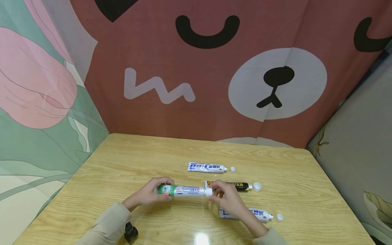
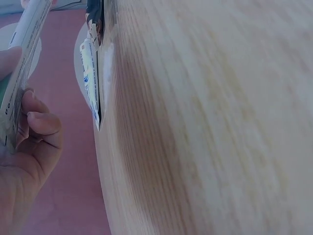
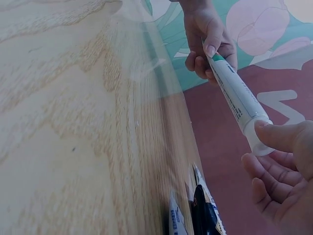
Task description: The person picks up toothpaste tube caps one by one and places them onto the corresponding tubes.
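Head view, item one: green-and-white tube (image 1: 180,190), held level just above the table (image 1: 122,163), near the front edge and between both hands. Left hand (image 1: 151,194) grips the green crimped end, fingers curled round it. Right hand (image 1: 225,199) pinches the white cap (image 1: 209,191) at the other end; the right wrist view shows thumb and fingertips (image 3: 281,137) closed on that cap.

Item two: black tube (image 1: 237,185), lying just behind the right hand, nozzle bare, its loose cap (image 1: 257,186) just beside the nozzle.

Item three: white tube (image 1: 206,167), farther back, its small cap (image 1: 232,168) lying apart from it.

Item four: another white tube (image 1: 258,214), partly under the right wrist, its cap (image 1: 279,217) lying near.

Risks, as judged:
- Squeeze from the left hand while the cap is loose: paste may push out at the nozzle.
- Cap slipping from the pinch: it could roll among the three loose caps and get mixed up.
- Right wrist sits low over the near white tube; a sweep could knock it or its cap toward the table edge.
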### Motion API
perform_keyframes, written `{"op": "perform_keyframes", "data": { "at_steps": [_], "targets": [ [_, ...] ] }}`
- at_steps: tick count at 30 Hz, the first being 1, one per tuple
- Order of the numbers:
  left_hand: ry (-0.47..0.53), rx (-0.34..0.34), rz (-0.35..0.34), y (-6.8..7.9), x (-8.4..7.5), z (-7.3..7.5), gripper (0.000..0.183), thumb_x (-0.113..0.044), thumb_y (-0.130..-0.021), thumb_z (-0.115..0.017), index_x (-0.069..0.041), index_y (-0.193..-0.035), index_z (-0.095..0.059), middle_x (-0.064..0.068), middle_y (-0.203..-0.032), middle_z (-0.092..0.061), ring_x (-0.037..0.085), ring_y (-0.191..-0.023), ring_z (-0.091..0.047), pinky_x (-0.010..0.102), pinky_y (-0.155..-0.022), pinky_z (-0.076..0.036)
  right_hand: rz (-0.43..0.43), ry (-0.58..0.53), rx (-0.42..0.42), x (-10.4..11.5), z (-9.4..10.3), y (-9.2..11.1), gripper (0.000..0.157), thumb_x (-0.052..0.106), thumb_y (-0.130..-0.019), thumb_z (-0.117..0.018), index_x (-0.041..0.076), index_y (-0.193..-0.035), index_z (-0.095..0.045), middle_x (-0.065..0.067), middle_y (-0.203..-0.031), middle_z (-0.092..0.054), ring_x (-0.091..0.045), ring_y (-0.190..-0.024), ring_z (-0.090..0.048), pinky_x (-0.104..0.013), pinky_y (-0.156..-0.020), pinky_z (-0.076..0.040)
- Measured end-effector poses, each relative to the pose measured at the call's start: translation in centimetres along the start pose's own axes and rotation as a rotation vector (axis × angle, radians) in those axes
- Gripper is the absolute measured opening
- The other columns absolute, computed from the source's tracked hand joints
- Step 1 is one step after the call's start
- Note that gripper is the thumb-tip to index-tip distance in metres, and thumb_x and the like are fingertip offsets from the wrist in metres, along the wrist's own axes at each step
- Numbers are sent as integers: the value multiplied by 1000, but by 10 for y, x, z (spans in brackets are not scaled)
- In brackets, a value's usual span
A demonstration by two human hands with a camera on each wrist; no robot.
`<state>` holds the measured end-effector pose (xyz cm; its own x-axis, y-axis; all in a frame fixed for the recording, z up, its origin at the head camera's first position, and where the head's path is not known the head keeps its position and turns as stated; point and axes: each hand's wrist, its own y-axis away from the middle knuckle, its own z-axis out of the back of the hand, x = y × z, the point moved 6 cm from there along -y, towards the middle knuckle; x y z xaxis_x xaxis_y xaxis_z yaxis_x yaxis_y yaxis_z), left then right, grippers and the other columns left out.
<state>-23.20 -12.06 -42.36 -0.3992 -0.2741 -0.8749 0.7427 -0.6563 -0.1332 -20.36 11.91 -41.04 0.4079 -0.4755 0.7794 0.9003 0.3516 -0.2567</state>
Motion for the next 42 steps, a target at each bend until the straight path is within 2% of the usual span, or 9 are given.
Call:
{"op": "perform_keyframes", "data": {
  "at_steps": [10, 13, 18, 23, 27, 30, 34, 37, 42],
  "targets": [
    [-32, -30, -12, -1, -6, 5, 29, -12, -78, -71, -7, -105, -61, 9, -103, -59, 18, -85, -53, 28, -68, -47, -71, -128, 63, -2, -3, -2, 15, 14, -88, -60, 1, -93, -65, -11, -74, -63, -20, -58, -56, -27, -51, -48],
    [-22, -30, -6, -1, -6, 5, 29, -10, -77, -72, -7, -105, -61, 9, -103, -59, 19, -86, -52, 28, -69, -46, -94, -153, 89, 6, -3, -2, 25, 13, -94, -50, -3, -81, -64, -16, -67, -60, -25, -53, -56, -28, -48, -48],
    [-6, -32, -3, -1, -4, 3, 30, -10, -77, -72, -7, -105, -61, 8, -103, -59, 19, -86, -53, 29, -70, -47, -125, -164, 95, 28, 2, 0, 42, 12, -98, -40, -9, -66, -57, -21, -57, -57, -21, -44, -52, -16, -41, -37],
    [3, -45, -26, -2, -6, 3, 29, -9, -78, -71, -9, -105, -60, 8, -102, -59, 19, -86, -54, 29, -68, -47, -115, -168, 42, 22, 4, 2, 33, 12, -99, -38, -11, -99, -61, -19, -67, -61, -23, -54, -57, -27, -46, -46],
    [4, -49, -47, -2, -9, 4, 28, -6, -78, -70, -8, -105, -60, 9, -102, -59, 19, -85, -53, 29, -68, -47, -67, -249, 12, 4, 2, 3, 36, 7, -91, -53, -7, -124, -48, -20, -90, -61, -21, -69, -61, -31, -59, -51],
    [13, -46, -37, -1, -8, 4, 28, -8, -79, -70, -8, -105, -60, 10, -103, -58, 20, -86, -53, 29, -69, -47, -28, -316, 14, 1, 1, 3, 44, -3, -79, -65, -9, -119, -48, -21, -101, -59, -21, -78, -61, -29, -68, -52],
    [42, -42, 2, 0, -6, 4, 28, -11, -79, -70, -9, -105, -59, 9, -104, -58, 22, -89, -53, 30, -71, -48, -69, -313, 2, 0, 1, 4, 37, -7, -73, -69, -8, -108, -55, -18, -99, -62, -21, -81, -62, -25, -71, -51],
    [61, -42, 22, 1, -5, 4, 28, -11, -79, -70, -9, -105, -59, 9, -105, -57, 23, -91, -53, 31, -72, -48, -99, -297, -2, 3, 3, 5, 31, -4, -77, -67, -6, -106, -57, -17, -97, -64, -21, -80, -63, -26, -71, -51],
    [81, -40, 17, 0, -6, 3, 28, -10, -81, -68, -7, -106, -59, 11, -105, -57, 24, -90, -53, 32, -71, -48, -59, -285, 41, 20, 8, 5, 18, 3, -88, -56, -10, -101, -58, -23, -85, -65, -30, -70, -64, -37, -64, -53]
  ]
}}
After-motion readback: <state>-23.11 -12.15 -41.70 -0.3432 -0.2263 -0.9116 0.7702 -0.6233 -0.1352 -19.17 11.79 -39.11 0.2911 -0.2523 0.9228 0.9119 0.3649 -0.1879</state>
